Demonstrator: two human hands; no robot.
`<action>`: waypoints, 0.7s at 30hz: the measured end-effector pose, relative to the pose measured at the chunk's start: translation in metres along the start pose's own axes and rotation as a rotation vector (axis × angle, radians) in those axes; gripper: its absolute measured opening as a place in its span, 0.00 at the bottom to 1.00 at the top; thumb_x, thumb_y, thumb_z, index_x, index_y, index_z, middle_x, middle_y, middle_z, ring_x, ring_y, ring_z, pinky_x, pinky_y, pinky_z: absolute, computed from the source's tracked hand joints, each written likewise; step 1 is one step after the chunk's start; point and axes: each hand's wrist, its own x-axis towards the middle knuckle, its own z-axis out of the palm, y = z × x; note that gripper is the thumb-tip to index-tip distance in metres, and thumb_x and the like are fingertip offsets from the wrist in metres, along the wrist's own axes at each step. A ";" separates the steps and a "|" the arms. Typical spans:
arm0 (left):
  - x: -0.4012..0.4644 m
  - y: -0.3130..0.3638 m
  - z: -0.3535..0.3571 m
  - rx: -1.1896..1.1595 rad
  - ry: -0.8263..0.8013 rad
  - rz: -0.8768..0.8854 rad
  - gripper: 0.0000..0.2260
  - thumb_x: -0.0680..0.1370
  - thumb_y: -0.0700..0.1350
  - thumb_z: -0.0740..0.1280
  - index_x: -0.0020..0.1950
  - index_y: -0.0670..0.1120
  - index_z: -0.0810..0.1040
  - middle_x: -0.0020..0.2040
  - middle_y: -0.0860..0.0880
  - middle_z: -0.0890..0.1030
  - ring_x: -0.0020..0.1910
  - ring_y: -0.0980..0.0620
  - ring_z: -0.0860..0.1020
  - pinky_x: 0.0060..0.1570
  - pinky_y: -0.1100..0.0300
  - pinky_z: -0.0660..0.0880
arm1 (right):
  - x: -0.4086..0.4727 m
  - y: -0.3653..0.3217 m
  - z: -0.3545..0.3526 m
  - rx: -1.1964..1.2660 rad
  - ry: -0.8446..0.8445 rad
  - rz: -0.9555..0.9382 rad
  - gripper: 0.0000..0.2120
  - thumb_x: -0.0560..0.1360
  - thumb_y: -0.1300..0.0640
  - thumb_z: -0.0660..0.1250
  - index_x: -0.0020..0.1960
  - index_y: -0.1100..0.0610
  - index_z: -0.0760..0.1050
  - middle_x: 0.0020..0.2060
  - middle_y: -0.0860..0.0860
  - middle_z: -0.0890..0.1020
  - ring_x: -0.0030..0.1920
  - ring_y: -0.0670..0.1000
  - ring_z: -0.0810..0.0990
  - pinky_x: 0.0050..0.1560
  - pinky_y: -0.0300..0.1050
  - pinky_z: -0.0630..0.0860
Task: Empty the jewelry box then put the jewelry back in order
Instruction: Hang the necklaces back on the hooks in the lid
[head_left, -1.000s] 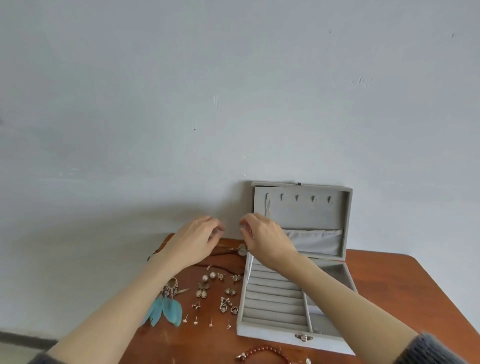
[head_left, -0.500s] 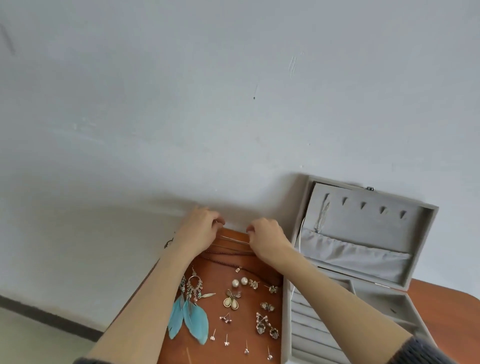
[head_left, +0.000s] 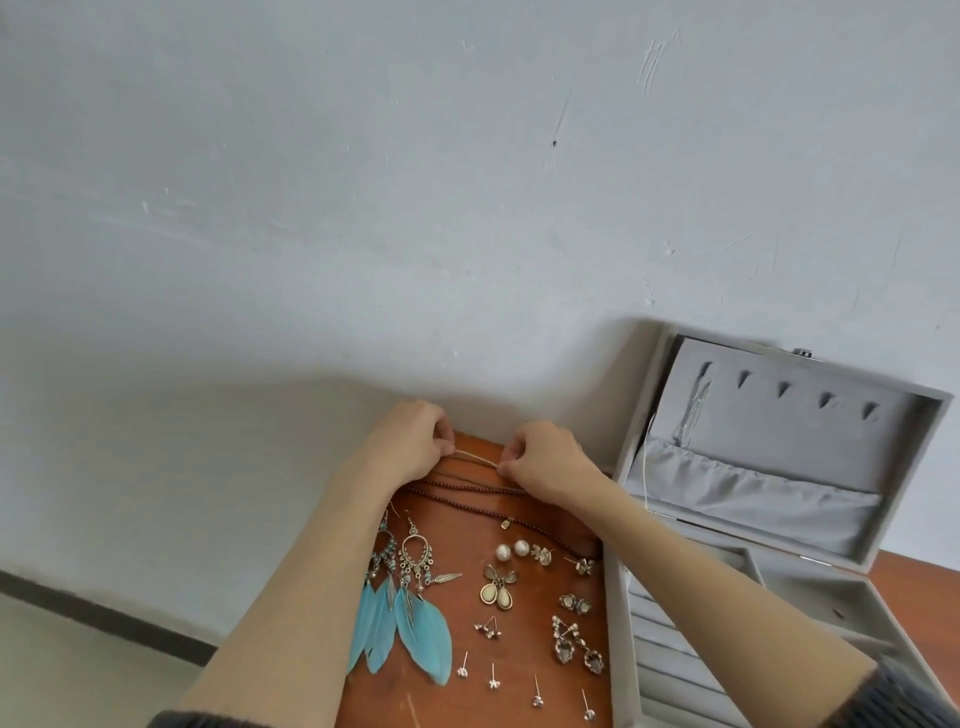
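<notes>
Up at the far edge of the wooden table (head_left: 545, 525), both hands pinch a thin silver chain (head_left: 475, 459) stretched between them: the left hand (head_left: 410, 441) grips one end with curled fingertips, the right hand (head_left: 545, 460) the other. The chain spans the short gap between the two grips, just beyond the dark beaded necklace (head_left: 467, 493) lying on the wood. Nearer the person lie blue feather earrings (head_left: 410, 618), pearl studs (head_left: 511, 550) and other small earrings. The grey jewelry box (head_left: 779, 467) stands open just right of the right hand, with a fine chain hanging in its lid.
</notes>
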 end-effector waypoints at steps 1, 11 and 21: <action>0.000 0.001 0.000 0.014 -0.009 -0.010 0.05 0.75 0.42 0.67 0.40 0.50 0.75 0.49 0.47 0.79 0.49 0.47 0.76 0.49 0.55 0.73 | 0.000 -0.001 -0.001 0.011 -0.017 0.012 0.06 0.73 0.61 0.64 0.46 0.60 0.79 0.49 0.59 0.82 0.52 0.59 0.79 0.50 0.46 0.75; 0.003 0.006 0.006 0.204 -0.078 0.016 0.08 0.79 0.41 0.57 0.48 0.42 0.75 0.55 0.43 0.73 0.57 0.44 0.69 0.55 0.51 0.69 | -0.006 -0.006 -0.019 0.102 -0.209 -0.021 0.06 0.75 0.61 0.61 0.39 0.58 0.73 0.32 0.54 0.72 0.33 0.49 0.68 0.34 0.41 0.65; 0.000 0.033 -0.012 -0.136 0.145 0.162 0.09 0.78 0.37 0.54 0.45 0.50 0.68 0.39 0.55 0.74 0.44 0.51 0.71 0.46 0.59 0.60 | -0.010 0.007 -0.029 0.382 -0.138 0.064 0.04 0.73 0.62 0.65 0.43 0.54 0.76 0.38 0.54 0.76 0.38 0.50 0.71 0.39 0.44 0.67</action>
